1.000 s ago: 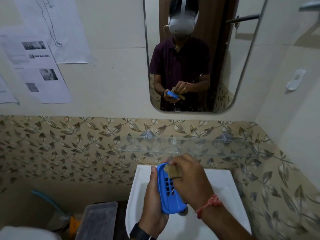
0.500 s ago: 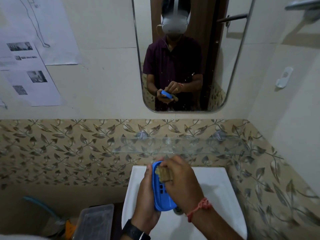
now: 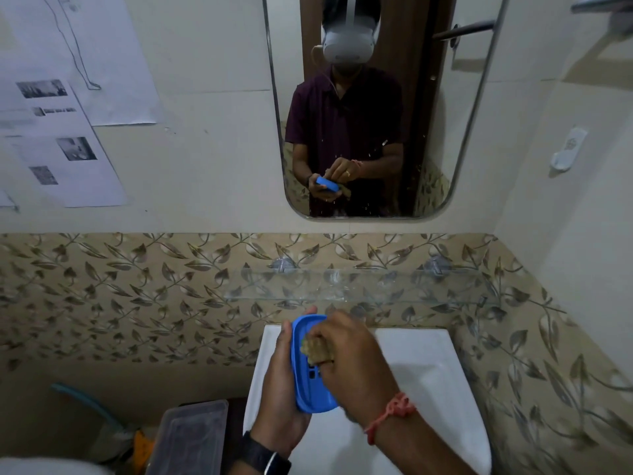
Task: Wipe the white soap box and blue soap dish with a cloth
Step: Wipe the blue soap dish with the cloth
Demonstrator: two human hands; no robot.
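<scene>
Tiled bathroom wall with leaf-pattern band; printed sheets point(image 3: 65, 145) taped at upper left, text too blurred to read. Mirror point(image 3: 373, 108) above, glass shelf point(image 3: 359, 286) just over the white sink point(image 3: 428, 365). Open basin to the right of the hands; lidded grey container point(image 3: 191, 437) close beside the sink's left edge. Left hand point(image 3: 277, 382) wrapped around the blue soap dish point(image 3: 308, 378), held on edge over the basin. Right hand point(image 3: 356, 368) closed on a brownish cloth point(image 3: 315, 349), pressed into the dish. No brand legible.
</scene>
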